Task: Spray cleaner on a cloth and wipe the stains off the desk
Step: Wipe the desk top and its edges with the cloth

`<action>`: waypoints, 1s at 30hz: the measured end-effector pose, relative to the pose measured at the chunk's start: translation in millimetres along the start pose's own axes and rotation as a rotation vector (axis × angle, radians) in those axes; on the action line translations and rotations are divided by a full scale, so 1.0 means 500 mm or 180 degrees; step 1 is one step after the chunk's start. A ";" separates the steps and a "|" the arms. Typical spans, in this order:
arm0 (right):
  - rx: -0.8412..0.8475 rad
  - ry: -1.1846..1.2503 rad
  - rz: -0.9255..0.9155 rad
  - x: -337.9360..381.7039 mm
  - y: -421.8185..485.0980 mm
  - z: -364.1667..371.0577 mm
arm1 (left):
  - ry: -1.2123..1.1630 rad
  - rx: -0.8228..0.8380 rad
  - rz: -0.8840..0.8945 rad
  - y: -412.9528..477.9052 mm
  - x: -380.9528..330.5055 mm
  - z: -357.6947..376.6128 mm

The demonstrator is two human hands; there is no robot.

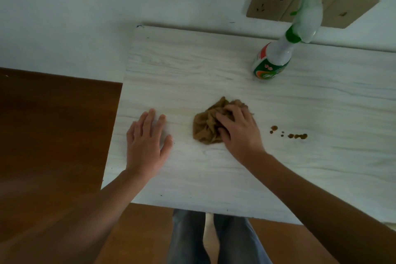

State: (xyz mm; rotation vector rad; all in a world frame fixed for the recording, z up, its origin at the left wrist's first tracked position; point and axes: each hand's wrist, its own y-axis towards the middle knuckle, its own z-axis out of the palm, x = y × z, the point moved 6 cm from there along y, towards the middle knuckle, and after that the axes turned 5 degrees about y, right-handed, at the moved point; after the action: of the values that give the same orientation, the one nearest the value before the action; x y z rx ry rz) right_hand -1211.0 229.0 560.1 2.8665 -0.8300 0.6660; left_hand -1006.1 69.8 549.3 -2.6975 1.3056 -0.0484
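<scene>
A crumpled brown cloth (206, 124) lies in the middle of the white wood-grain desk (214, 66). My right hand (240, 129) presses down on the cloth's right side, fingers curled over it. My left hand (147, 142) rests flat on the desk to the left of the cloth, fingers apart and holding nothing. Several small brown stains (296, 135) dot the desk to the right of my right hand. A faint smear shows on the desk left of the cloth. A spray bottle (280, 49) with a green trigger and green label stands at the back right.
The desk's left edge runs beside a brown wooden floor (53, 124). A wall with beige power sockets (272, 2) rises behind the desk. My legs in grey trousers (192, 238) show below the desk's near edge.
</scene>
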 end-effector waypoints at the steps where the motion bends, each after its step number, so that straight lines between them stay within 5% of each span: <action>1: 0.0029 0.0028 -0.0095 0.012 -0.028 0.006 | -0.0026 0.0035 -0.0020 0.000 -0.001 0.000; 17: 0.0078 0.0240 0.0014 0.096 -0.127 0.010 | -0.0244 0.0218 -0.0031 0.004 -0.008 -0.025; 30: -0.0672 0.0441 0.1163 0.044 -0.100 0.006 | -0.0280 0.0083 0.0584 -0.008 -0.024 -0.034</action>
State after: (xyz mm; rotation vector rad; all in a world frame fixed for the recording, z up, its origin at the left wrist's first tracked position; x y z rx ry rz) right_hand -1166.9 260.2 568.6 2.4723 -1.3283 0.7484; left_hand -1012.2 79.7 567.2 -2.5155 1.5069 0.0718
